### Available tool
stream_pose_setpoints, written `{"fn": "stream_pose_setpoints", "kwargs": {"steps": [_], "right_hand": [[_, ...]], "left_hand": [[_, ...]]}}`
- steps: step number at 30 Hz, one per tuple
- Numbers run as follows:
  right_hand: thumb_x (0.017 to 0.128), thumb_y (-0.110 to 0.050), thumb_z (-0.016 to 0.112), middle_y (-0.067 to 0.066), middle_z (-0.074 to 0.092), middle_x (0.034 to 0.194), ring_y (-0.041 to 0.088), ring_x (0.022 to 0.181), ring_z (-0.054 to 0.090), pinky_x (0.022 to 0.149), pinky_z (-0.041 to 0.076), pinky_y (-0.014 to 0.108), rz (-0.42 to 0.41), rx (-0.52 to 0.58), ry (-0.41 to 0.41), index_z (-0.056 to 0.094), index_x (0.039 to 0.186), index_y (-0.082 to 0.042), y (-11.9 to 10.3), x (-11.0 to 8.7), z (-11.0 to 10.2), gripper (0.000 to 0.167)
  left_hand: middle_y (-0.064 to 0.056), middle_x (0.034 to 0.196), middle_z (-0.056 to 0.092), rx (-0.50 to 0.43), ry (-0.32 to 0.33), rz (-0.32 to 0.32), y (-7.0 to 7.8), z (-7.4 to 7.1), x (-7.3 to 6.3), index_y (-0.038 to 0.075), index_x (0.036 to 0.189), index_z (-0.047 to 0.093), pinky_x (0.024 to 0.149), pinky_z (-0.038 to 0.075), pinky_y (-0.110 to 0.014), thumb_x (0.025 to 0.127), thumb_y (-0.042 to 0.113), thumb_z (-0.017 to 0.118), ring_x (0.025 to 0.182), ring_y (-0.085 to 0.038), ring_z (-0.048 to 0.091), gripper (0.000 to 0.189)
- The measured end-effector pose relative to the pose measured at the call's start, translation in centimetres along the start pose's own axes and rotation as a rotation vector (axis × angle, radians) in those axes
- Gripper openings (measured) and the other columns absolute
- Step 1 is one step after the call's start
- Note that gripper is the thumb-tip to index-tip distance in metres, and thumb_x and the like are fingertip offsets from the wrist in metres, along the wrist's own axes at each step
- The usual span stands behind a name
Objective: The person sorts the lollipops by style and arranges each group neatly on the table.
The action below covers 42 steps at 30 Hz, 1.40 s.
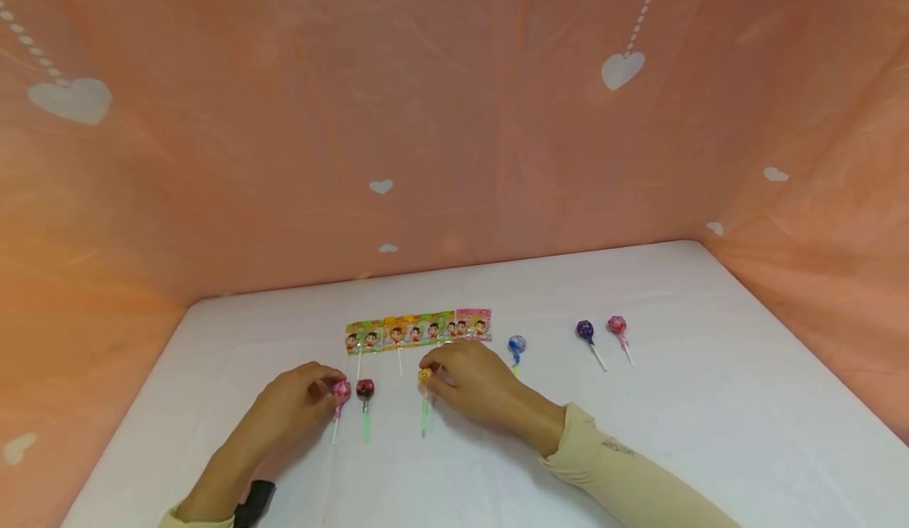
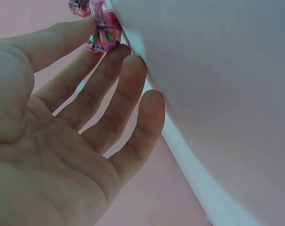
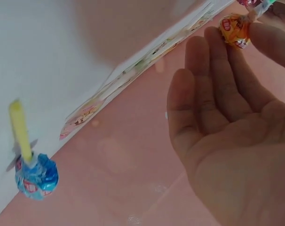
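Note:
My left hand [image 1: 294, 402] pinches the wrapped head of a pink lollipop [image 1: 342, 391] between thumb and fingertips; its white stick points toward me. Right beside it lies a dark red lollipop [image 1: 365, 389] with a green stick. My right hand [image 1: 476, 374] pinches a yellow-orange lollipop [image 1: 424, 374], whose green stick also points toward me. In the right wrist view its orange wrapper [image 3: 235, 30] shows between thumb and index finger. In the left wrist view the pink wrapper [image 2: 105, 35] sits at the thumb tip.
Behind the hands lies a row of flat lollipop packets [image 1: 415, 332] with cartoon faces. A blue lollipop [image 1: 517, 344] is partly hidden by my right hand. Farther right lie a purple lollipop [image 1: 585, 331] and another pink one [image 1: 617, 324]. An orange-pink curtain [image 1: 454, 117] surrounds the white table [image 1: 710, 417].

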State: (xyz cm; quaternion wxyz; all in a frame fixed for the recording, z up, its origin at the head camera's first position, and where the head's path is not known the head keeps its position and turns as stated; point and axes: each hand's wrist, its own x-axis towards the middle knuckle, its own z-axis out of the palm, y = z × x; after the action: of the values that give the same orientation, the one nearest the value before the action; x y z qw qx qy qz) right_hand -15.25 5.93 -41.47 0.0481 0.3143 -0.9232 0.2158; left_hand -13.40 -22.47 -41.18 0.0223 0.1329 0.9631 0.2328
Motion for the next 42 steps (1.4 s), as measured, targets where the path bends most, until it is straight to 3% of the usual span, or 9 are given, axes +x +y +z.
{"fn": "stream_pose_setpoints", "kwargs": {"steps": [12,23,32,42], "right_hand": [[0.096,-0.027,0.064,-0.008,0.075,0.105,0.008,0.098,0.068,0.092,0.051,0.029,-0.017,0.005,0.001,0.074,0.111,-0.017,-0.5,1.0,0.8,0.021],[0.096,-0.026,0.065,-0.007,0.075,0.109,0.01,0.105,0.068,0.094,0.052,0.029,-0.025,0.008,-0.017,0.074,0.112,-0.016,-1.2,2.0,1.2,0.022],[0.094,-0.032,0.068,-0.011,0.074,0.099,0.007,0.096,0.067,0.086,0.052,0.026,-0.04,-0.003,-0.037,0.075,0.106,-0.021,-1.2,2.6,1.9,0.018],[0.094,-0.032,0.068,-0.014,0.074,0.102,0.005,0.1,0.066,0.089,0.051,0.025,-0.049,-0.018,-0.068,0.076,0.107,-0.022,-1.7,3.5,2.2,0.018]], "left_hand": [[0.002,0.091,0.067,-0.002,0.02,0.02,0.0,0.0,-0.2,0.012,0.107,0.073,0.071,0.046,-0.031,0.087,0.015,0.073,0.079,-0.01,0.056,0.02],[0.002,0.093,0.067,0.011,0.012,-0.021,0.2,0.1,-0.1,0.013,0.108,0.073,0.072,0.047,-0.033,0.087,0.017,0.074,0.081,-0.012,0.056,0.021],[0.003,0.091,0.067,0.008,0.012,-0.026,0.3,0.2,-0.1,0.013,0.108,0.072,0.071,0.046,-0.033,0.087,0.018,0.074,0.08,-0.012,0.057,0.022],[0.003,0.091,0.067,0.0,0.02,-0.012,0.1,0.2,-0.1,0.013,0.108,0.072,0.071,0.047,-0.032,0.087,0.016,0.074,0.08,-0.011,0.057,0.021]]}}
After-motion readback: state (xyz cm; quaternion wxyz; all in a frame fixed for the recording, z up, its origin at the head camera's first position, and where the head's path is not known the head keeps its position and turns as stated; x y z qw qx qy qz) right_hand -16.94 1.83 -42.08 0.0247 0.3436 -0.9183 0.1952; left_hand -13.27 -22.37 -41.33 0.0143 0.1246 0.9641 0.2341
